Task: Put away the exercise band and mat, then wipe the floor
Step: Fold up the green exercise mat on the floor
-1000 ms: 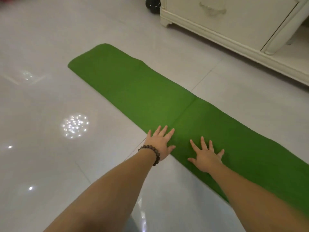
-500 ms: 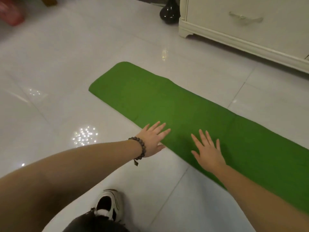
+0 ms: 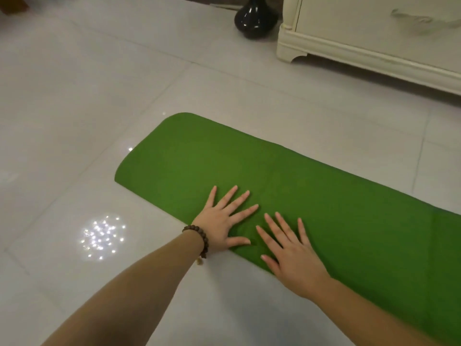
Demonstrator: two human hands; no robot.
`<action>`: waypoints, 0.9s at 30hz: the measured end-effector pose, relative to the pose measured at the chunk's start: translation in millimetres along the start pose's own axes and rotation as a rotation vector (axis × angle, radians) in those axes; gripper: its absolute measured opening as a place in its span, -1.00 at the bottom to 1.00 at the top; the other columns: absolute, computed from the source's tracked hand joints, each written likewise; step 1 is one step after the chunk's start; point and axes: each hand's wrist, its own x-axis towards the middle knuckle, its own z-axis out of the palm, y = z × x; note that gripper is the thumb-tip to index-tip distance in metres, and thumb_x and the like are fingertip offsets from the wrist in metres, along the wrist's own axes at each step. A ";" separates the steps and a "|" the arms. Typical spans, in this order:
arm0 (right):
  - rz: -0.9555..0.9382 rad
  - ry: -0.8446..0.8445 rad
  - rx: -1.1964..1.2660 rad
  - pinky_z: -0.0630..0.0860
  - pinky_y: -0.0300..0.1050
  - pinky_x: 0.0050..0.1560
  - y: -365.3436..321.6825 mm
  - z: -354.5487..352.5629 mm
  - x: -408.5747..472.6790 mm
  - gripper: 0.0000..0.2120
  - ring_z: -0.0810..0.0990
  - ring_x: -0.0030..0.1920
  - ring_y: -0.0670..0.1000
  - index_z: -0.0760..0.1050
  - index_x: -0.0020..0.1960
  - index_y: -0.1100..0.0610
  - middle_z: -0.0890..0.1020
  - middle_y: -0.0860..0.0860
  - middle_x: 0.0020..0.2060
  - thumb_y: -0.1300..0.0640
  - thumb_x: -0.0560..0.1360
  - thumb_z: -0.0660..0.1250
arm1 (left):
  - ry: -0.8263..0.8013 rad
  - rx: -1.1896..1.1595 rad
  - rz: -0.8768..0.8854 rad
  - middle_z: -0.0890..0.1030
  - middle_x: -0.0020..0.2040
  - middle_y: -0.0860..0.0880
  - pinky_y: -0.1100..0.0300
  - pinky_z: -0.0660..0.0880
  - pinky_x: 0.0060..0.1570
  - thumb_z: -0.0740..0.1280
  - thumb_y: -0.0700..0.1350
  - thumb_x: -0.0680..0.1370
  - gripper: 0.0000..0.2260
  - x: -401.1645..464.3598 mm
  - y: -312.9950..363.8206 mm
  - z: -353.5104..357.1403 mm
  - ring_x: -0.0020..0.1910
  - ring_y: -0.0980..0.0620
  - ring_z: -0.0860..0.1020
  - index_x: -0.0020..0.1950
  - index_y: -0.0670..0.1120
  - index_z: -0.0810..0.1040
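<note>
Green mat [image 3: 311,196] flat on glossy floor [image 3: 99,96], rounded end, both hands released, left hand [image 3: 222,221], right hand [image 3: 291,255], fingers spread

Green mat [image 3: 311,196] — glossy pale floor [image 3: 99,96], seemingly black vase [image 3: 254,18].

Bare floor [image 3: 99,101] left; vase [image 3: 254,18], cabinet [image 3: 374,41] block far side.

left hand [image 3: 220,224], right hand [image 3: 293,258], flat, fingers spread
</note>
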 end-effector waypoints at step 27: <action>0.194 -0.079 -0.077 -0.04 0.33 0.35 99.2 -27.9 -153.5 -0.38 0.00 0.53 0.10 0.06 0.53 -0.07 0.05 0.05 0.54 -0.34 0.56 -0.07 | 0.090 -0.170 -0.183 -0.27 0.55 -0.13 -0.29 -0.16 0.44 -0.34 0.35 0.48 -0.34 66.5 124.6 -48.9 0.52 -0.13 -0.27 0.49 0.08 -0.40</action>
